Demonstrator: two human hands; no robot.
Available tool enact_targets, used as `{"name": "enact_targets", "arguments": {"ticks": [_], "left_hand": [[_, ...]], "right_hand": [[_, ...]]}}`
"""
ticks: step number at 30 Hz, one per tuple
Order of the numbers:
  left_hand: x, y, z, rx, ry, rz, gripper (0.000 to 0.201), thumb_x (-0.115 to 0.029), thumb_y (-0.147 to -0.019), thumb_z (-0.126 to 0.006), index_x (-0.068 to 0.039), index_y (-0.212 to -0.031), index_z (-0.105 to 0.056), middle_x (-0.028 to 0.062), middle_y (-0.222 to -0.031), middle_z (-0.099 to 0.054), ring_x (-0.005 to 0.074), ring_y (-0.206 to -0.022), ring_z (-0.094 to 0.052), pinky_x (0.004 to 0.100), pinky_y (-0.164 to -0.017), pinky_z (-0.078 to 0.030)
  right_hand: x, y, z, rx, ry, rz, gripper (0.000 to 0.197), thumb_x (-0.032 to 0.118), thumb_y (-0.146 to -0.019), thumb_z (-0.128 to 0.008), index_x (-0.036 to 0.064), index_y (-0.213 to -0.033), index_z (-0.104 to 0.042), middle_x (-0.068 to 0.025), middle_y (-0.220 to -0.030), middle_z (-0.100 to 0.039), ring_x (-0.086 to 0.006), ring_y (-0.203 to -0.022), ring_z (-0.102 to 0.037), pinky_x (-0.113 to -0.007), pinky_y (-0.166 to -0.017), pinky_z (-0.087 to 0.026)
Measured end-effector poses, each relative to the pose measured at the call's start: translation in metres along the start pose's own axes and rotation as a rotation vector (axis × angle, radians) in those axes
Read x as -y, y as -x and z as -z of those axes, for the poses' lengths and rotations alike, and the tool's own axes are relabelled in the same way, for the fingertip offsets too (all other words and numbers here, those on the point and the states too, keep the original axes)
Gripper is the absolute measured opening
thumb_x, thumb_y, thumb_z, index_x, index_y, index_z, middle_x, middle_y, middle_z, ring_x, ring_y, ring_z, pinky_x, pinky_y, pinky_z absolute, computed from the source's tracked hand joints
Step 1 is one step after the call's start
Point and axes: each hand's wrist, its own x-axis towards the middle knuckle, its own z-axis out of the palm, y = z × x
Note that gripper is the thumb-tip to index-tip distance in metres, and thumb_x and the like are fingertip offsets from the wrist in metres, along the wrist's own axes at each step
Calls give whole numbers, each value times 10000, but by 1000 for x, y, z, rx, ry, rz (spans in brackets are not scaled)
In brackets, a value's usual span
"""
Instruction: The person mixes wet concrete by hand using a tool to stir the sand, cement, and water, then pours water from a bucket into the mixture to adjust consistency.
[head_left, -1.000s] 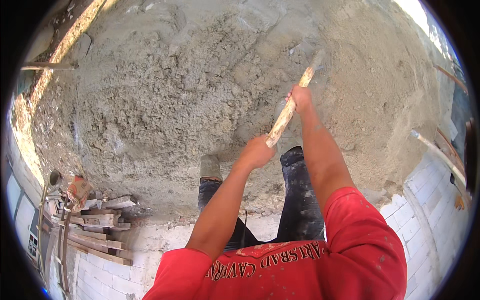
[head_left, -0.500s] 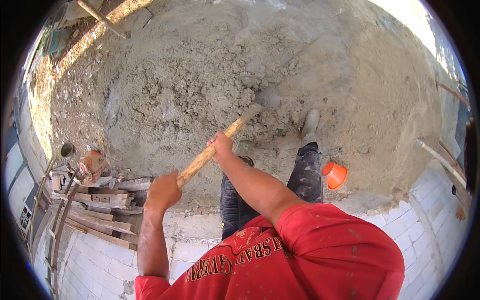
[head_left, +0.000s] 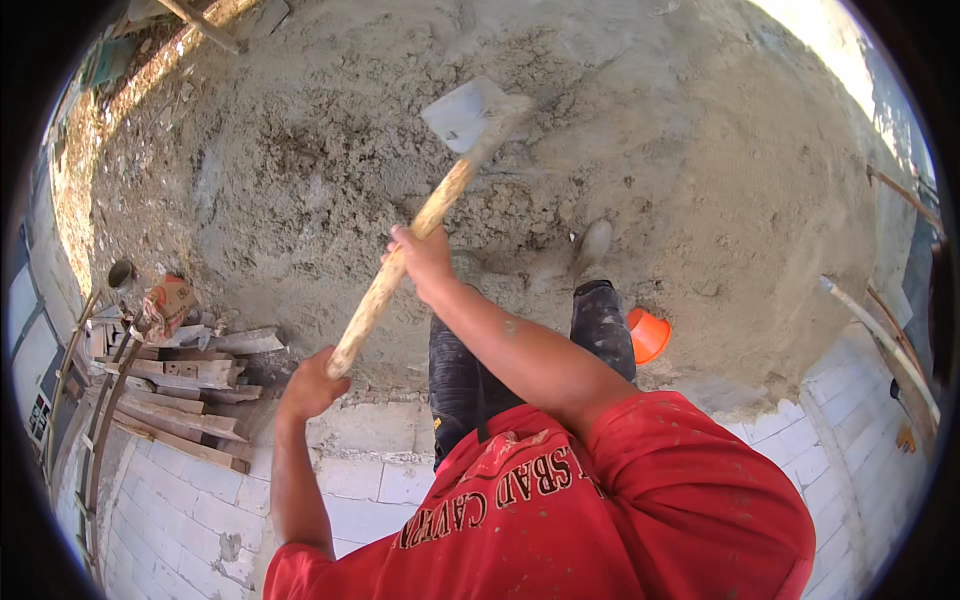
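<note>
A hoe with a pale wooden handle (head_left: 375, 305) slants up and to the right in front of me. My left hand (head_left: 314, 384) is wrapped round the lower end of the handle. Farther up, my right hand (head_left: 424, 256) grips the same handle near its middle. The broad, flat grey blade (head_left: 463, 115) shows at the far end, over a bed of lumpy wet mortar (head_left: 330, 170). Whether the blade touches the mortar I cannot tell. My boots stand in the near part of the mortar.
An orange bucket (head_left: 649, 335) lies tipped beside my right leg. Stacked wood planks (head_left: 190, 385) and a torn paper sack (head_left: 165, 308) are at the left. A block wall (head_left: 350, 480) runs along the near side. Poles (head_left: 880, 345) lean at the right.
The hoe's blade has come up out of the mortar and swung away from me, now in full view. Both hands have shifted slightly left, still on the handle.
</note>
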Motion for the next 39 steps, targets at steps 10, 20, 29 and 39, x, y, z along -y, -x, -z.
{"name": "enact_targets", "arguments": {"ticks": [10, 20, 29, 39], "left_hand": [[-283, -239, -360, 867, 1055, -81, 232, -163, -787, -726, -62, -921, -566, -3, -682, -554, 104, -523, -522, 293, -444, -428], [-72, -194, -240, 745, 1045, 302, 212, -129, -805, -699, -77, -930, -535, -12, -692, -522, 73, -486, -470, 244, -412, -354], [83, 31, 34, 337, 811, 368, 222, -75, -778, -720, -47, -890, -531, 10, -615, -527, 107, -437, -494, 270, -383, -393], [33, 40, 84, 267, 290, 115, 440, -129, -718, -835, -16, -1086, -622, 53, -722, -621, 148, -587, -589, 315, -544, -474]], "right_hand": [[230, -200, 460, -680, 554, 69, 191, 185, -926, -658, 28, -958, -555, -46, -693, -510, -164, -547, -522, -317, -500, -481], [-38, -203, 275, -644, 403, -152, 151, 20, -889, -540, -41, -1016, -484, -112, -722, -518, -222, -553, -544, -388, -487, -518], [-154, -39, -82, -281, 78, -293, 349, 82, -933, -564, 62, -1152, -292, -118, -820, -505, -200, -558, -537, -381, -487, -527], [-50, 23, -85, 50, -144, -139, 169, 161, -952, -614, 77, -985, -471, -75, -836, -539, -248, -744, -622, -435, -654, -581]]}}
